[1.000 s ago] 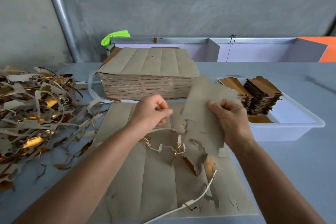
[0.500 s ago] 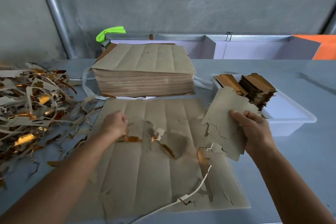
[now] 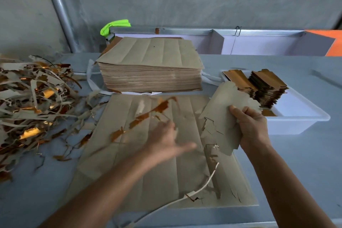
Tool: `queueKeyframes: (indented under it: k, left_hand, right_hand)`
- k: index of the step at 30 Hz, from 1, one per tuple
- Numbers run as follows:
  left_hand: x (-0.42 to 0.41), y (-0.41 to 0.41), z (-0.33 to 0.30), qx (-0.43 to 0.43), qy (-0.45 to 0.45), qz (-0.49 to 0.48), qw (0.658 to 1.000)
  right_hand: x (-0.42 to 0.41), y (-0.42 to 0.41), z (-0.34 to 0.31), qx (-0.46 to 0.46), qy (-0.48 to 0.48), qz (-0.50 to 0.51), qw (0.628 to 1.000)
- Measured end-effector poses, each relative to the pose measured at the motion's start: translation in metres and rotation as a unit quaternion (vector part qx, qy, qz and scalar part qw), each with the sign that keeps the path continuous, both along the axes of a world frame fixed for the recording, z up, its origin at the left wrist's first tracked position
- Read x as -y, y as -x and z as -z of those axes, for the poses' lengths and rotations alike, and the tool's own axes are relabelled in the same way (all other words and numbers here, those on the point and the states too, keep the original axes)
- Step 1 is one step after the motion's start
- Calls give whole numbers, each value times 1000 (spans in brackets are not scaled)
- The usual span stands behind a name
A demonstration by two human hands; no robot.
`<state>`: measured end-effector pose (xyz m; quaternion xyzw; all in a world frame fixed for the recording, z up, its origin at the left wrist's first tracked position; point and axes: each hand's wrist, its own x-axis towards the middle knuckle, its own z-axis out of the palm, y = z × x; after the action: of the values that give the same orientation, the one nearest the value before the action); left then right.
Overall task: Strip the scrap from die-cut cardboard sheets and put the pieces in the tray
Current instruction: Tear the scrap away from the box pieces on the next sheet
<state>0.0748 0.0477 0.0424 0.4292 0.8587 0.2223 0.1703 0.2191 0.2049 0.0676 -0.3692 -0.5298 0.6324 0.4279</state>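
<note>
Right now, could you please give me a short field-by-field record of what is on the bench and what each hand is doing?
left hand: blurred, fingers spread, over the flat sheet, holding nothing
right hand: grips a stack of stripped pieces beside the tray
white tray: right, holds two piles of gold-faced pieces
sheet stack: behind the flat sheet
scrap pile: left
loose scrap strip: gold-backed, over the flat sheet

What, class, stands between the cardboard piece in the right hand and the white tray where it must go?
Nothing visible blocks it. The right hand grips the stripped piece right beside the tray; the stacked pieces fill only its far end, leaving the near part bare.
</note>
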Motion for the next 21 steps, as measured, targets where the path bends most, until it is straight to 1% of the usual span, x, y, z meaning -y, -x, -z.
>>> queueKeyframes:
  k: [2, 4, 5, 6, 9, 10, 12, 14, 16, 18, 20, 21]
  left_hand:
    - [-5, -42, 10, -11, 40, 96, 995]
    - [-6, -72, 19, -80, 77, 169, 979]
    - [-6, -78, 23, -109, 90, 186, 972]
    - [-5, -78, 25, -121, 89, 187, 971]
    - [6, -54, 23, -109, 55, 166, 979]
    - [10, -40, 19, -131, 61, 158, 977]
    - [17, -1, 4, -228, 71, 105, 965]
    - [22, 47, -22, -288, 23, -24, 957]
    - [27, 93, -55, -316, -57, -153, 935]
    - [35, 128, -87, -329, -162, -255, 895]
    - [41, 147, -105, -339, -237, -308, 857]
    - [42, 150, -106, -342, -243, -315, 851]
  right_hand:
    - [-2, -4, -2, 0, -9, 5, 1000]
    - [-4, -10, -3, -1, -18, 8, 1000]
    - [-4, -14, -3, -2, -23, 10, 1000]
    - [-4, -17, -4, -1, -29, 11, 1000]
    - [-3, -27, -2, 9, -48, 18, 999]
    - [-2, -29, -1, 13, -49, 21, 998]
    - [1, -29, 1, 15, -38, 21, 999]
    - [6, -26, 1, 14, -19, 12, 1000]
    - [11, -21, 0, 13, -13, 3, 1000]
    - [15, -17, -3, 12, -17, -2, 1000]
    - [19, -13, -7, 12, -23, -8, 1000]
    - [20, -11, -8, 9, -25, -13, 1000]
